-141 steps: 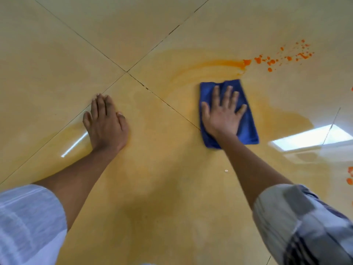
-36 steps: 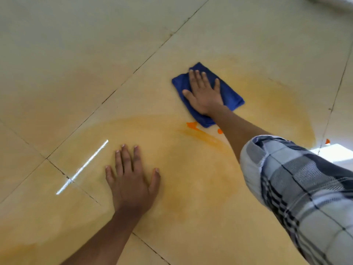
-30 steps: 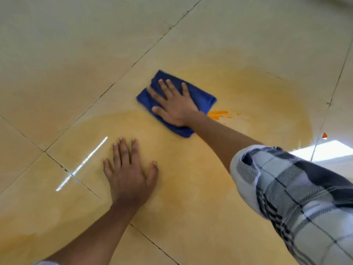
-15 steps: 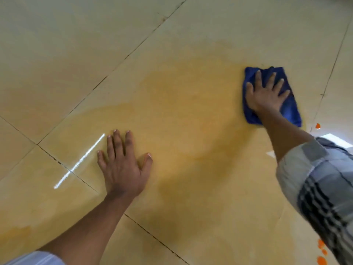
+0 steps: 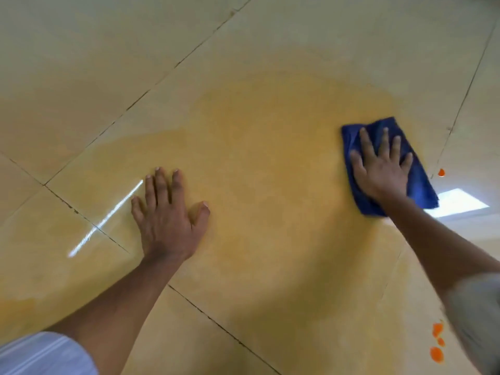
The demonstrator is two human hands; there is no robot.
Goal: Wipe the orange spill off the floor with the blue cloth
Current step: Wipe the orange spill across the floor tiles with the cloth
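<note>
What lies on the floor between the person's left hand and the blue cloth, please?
No object: in the head view only tiled floor smeared with a faint orange film separates the left hand from the blue cloth.

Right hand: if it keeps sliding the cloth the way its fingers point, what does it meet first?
Probably nothing solid. The right hand on the blue cloth points up-frame over smeared orange film, then bare tile; the way looks free.
</note>
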